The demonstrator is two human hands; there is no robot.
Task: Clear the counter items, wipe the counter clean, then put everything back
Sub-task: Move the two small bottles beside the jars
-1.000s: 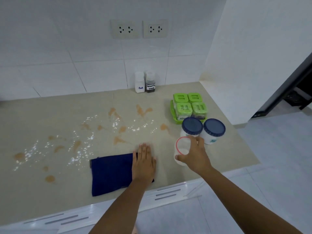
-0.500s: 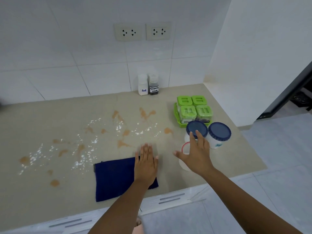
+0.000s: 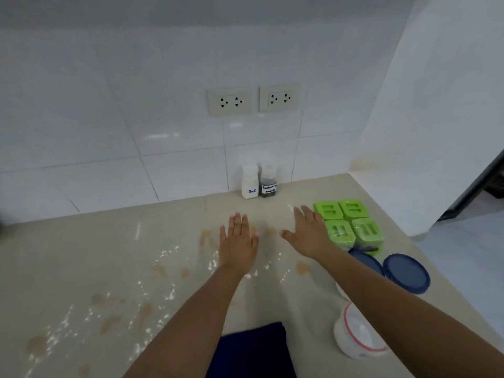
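left hand (image 3: 237,241): centre of the frame, palm down, fingers spread flat, nothing in it, above the stained counter (image 3: 109,255).
right hand (image 3: 308,236): just right of centre, open with fingers stretched out, empty, its fingertips near the green-lidded boxes (image 3: 347,223).
salt shaker (image 3: 249,181): upright against the tiled wall, above the hands in the frame, touching or just beside the dark seasoning bottle (image 3: 268,181).
blue-lidded tubs (image 3: 406,272): right of the frame, below the green boxes, one partly hidden by the right forearm.
red-rimmed white tub (image 3: 354,334): lower right, beside the right forearm.
blue cloth (image 3: 251,350): bottom centre, between the two forearms.
spills: brown patches and white grains across the left and middle of the counter.
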